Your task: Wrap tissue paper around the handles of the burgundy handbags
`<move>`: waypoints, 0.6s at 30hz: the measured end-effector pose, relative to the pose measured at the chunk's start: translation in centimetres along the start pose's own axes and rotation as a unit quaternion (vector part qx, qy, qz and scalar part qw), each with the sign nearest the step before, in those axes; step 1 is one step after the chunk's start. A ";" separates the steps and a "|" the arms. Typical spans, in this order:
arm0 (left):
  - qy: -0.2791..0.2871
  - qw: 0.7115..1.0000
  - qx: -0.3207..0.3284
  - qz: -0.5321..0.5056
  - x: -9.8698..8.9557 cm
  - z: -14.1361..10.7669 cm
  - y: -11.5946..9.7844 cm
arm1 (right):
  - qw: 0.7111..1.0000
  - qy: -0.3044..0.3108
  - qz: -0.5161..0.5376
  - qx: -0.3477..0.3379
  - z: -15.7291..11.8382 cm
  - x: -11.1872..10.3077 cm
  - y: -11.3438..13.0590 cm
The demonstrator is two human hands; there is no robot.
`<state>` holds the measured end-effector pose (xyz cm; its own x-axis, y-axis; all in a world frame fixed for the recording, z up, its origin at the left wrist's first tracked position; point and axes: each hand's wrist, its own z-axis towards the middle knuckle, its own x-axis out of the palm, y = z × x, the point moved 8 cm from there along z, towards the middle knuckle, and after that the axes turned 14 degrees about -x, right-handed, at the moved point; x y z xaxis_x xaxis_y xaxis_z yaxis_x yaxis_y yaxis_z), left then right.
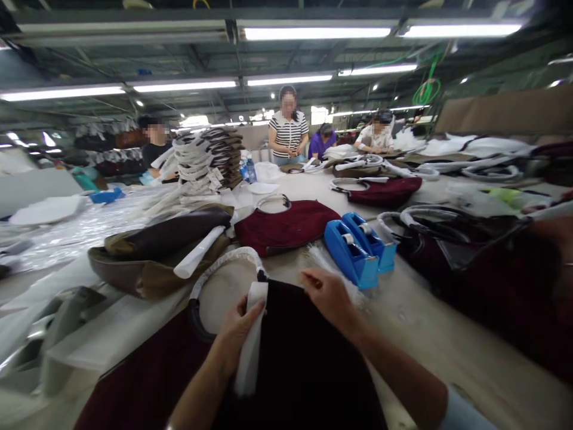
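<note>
A dark maroon handbag (308, 358) lies in front of me, its round handle (228, 257) mostly wrapped in white. My left hand (237, 328) grips a strip of white foam wrap (249, 364) between thumb and fingers, at the handle's right end. To the right, my right hand (326, 292) hovers over the bag's upper edge with its fingers curled and pinched together. Whatever those fingers may hold is too small to make out. Just beyond that hand are two blue tape dispensers (351, 254) and a bunch of thin clear strips (320, 257).
Another maroon bag (286, 224) lies farther back, with an olive-brown bag (156, 254) at left. Dark bags (465, 257) crowd the right side. A tall stack of wrapped bags (206, 158) stands behind. Several people work around the table, one in a striped top (289, 131).
</note>
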<state>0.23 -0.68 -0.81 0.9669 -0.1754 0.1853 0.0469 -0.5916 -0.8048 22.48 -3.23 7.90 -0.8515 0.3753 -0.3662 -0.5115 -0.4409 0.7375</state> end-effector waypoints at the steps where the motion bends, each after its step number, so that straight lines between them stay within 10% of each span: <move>1: 0.002 1.000 -0.003 -0.012 0.1 0.0 0.1 | 0.996 -0.040 -0.069 -0.028 0.5 -3.3 -0.2; 7: 0.006 0.999 -0.004 -0.044 0.3 0.3 0.2 | 0.901 -0.068 -0.425 -0.055 2.4 -15.7 -5.5; 12: 0.017 0.999 0.008 -0.039 0.3 0.1 0.2 | 0.919 0.003 -0.393 0.023 3.0 -16.5 -10.1; 18: 0.005 0.999 0.019 -0.034 0.2 -0.3 0.0 | 0.964 0.013 -0.253 0.078 3.5 -16.7 -9.3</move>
<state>0.37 -0.96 -0.54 0.9583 -0.1439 0.2468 0.1228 -0.5725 -0.8107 41.88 -2.56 9.10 -0.5008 0.4891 -0.7141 -0.8406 -0.0782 0.5359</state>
